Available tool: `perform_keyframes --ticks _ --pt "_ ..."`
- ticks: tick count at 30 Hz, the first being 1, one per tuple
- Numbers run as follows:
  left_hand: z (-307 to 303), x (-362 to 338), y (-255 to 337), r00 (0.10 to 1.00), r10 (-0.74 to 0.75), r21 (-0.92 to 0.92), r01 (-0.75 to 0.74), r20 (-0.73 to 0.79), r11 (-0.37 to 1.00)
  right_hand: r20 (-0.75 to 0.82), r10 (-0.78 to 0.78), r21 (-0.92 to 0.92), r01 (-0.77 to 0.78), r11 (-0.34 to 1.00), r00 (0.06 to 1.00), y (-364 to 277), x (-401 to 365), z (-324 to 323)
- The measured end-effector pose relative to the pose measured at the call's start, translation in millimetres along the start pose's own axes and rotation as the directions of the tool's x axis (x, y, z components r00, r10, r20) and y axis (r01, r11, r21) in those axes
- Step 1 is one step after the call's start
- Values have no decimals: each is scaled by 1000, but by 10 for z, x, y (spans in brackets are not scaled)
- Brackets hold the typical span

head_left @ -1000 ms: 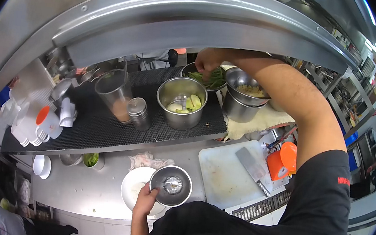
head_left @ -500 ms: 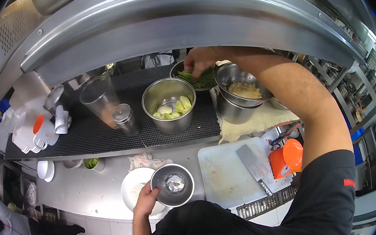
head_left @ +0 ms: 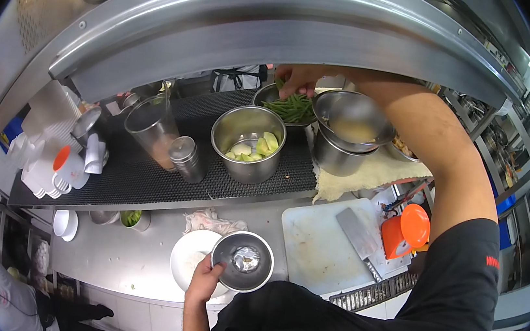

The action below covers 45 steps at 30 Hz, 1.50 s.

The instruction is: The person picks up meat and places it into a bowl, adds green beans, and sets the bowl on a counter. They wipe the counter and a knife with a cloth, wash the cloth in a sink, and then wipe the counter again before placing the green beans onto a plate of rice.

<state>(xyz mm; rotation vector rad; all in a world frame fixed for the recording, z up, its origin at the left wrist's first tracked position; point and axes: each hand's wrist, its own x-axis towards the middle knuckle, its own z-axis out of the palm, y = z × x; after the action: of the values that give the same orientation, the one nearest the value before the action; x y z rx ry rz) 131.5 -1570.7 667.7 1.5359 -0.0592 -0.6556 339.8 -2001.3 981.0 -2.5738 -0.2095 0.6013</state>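
Note:
My left hand (head_left: 205,279) grips the rim of a small steel bowl (head_left: 261,256), thumb on the inside. The bowl's shiny base shows nothing in it. Under the bowl is a white plate (head_left: 182,257). My right hand (head_left: 299,80) reaches to the back shelf, its fingers closed just above a bowl of green beans (head_left: 294,109), with a bit of green at the fingertips. Beside it stands a deep steel pot (head_left: 245,171) with pale green vegetable pieces (head_left: 259,150). On its other side sits a steel bowl (head_left: 353,120) with chopped yellowish food, stacked on a pot (head_left: 338,155).
On the cutting board (head_left: 314,249) lies a cleaver (head_left: 357,230), near an orange scale (head_left: 404,230). A clear jug (head_left: 150,129) and a steel shaker (head_left: 186,158) stand on the black mat. A steel hood (head_left: 280,30) hangs low overhead. Another person (head_left: 14,300) is at lower left.
My right hand has lifted slightly from among the green beans, and more of them show. The view has shifted a little. My left hand still holds the bowl over the plate.

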Motion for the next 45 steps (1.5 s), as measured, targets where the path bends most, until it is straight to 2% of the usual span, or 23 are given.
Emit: perform_keyframes --ticks 4,6,8,12,14,18,19,21,23,24,25,27,29,30,33,37,38,41,45 --pt "27 -16 49 1000 -3 39 3 23 999 -110 -20 24 23 999 994 -281 -347 -60" --pt "69 -29 133 999 -22 41 20 43 999 -214 -57 79 75 994 975 -353 -547 -50" --pt "142 -16 228 996 -39 5 39 78 999 -340 -94 162 157 974 936 -407 -756 -43" --pt "393 32 452 985 31 36 -38 170 999 -535 -127 323 341 883 835 -516 -1142 137" --pt "535 4 685 975 14 87 -34 221 996 -558 -138 389 406 827 818 -581 -1321 264" --pt "744 65 905 938 136 218 -212 319 953 -493 -212 525 482 701 844 -764 -1715 642" --pt "808 15 1055 924 174 227 -261 341 938 -446 -209 513 440 737 870 -814 -1815 764" --pt "916 -79 1257 940 220 371 -308 261 876 -342 -198 490 354 797 919 -897 -1998 1022" --pt "985 -122 1358 939 221 349 -306 263 886 -157 -228 407 273 872 961 -1001 -2064 1311" --pt "1007 -147 1381 941 217 357 -302 259 884 -55 -204 273 211 939 977 -1113 -2088 1449" --pt "1022 -161 1395 941 221 365 -306 256 879 30 -229 122 224 967 973 -1058 -2025 1609" --pt "1034 -168 1336 932 221 281 -302 286 911 14 -298 -236 292 927 955 -932 -1886 1973" --pt "1039 -166 1249 932 203 228 -276 299 934 -20 -199 -162 193 968 980 -808 -1779 2198" --pt "1041 -156 1186 926 241 212 -308 290 928 -34 -147 -128 142 982 989 -767 -1754 2249" --pt "1008 -196 1108 942 206 197 -262 263 945 -43 -62 4 62 998 997 -727 -1810 2181" --pt "940 -159 950 938 271 152 -307 218 940 -187 -137 -43 131 990 973 -630 -1968 2097" --pt "896 -159 947 954 190 172 -232 230 957 -191 -56 51 67 996 980 -644 -2018 2088" --pt "898 -164 897 949 247 149 -278 194 949 -201 43 112 -21 994 979 -640 -2132 2074" --pt "866 -90 809 955 229 140 -257 186 956 -258 32 163 10 987 966 -531 -2282 2149"
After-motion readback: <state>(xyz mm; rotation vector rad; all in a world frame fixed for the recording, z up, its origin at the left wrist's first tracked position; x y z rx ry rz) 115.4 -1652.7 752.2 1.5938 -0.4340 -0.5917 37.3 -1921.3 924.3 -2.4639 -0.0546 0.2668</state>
